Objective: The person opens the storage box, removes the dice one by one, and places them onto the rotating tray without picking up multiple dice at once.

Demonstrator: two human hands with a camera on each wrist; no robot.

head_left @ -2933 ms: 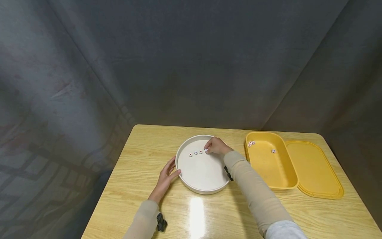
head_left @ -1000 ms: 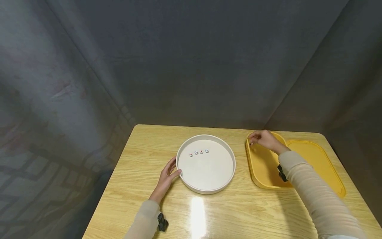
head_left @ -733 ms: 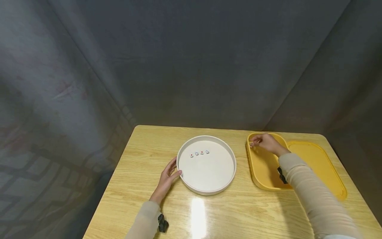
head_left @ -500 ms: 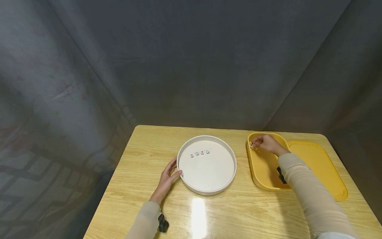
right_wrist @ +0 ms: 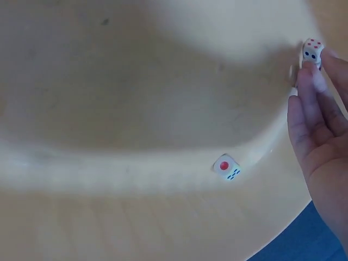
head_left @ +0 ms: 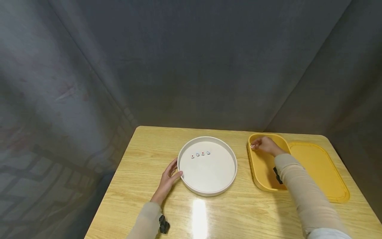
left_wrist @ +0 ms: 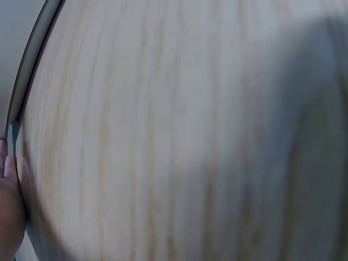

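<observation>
A person's left hand (head_left: 167, 179) rests with relaxed fingers against the near-left rim of a round white shallow tray (head_left: 221, 189), where four small white dice (head_left: 200, 154) sit in a row toward the far side. The right hand (head_left: 265, 145), which was setting a die in that row moments ago, has crossed to the far-left corner of a yellow plastic oblong tub (head_left: 256, 172) and now pinches another small white die (right_wrist: 312, 51) at its fingertips; one more die with a red spot (right_wrist: 226, 166) lies loose in the tub. The tub's yellow lid (head_left: 322, 172) lies beside it on the light wooden table (head_left: 143, 156), backed by grey fabric drapes (head_left: 191, 59).
</observation>
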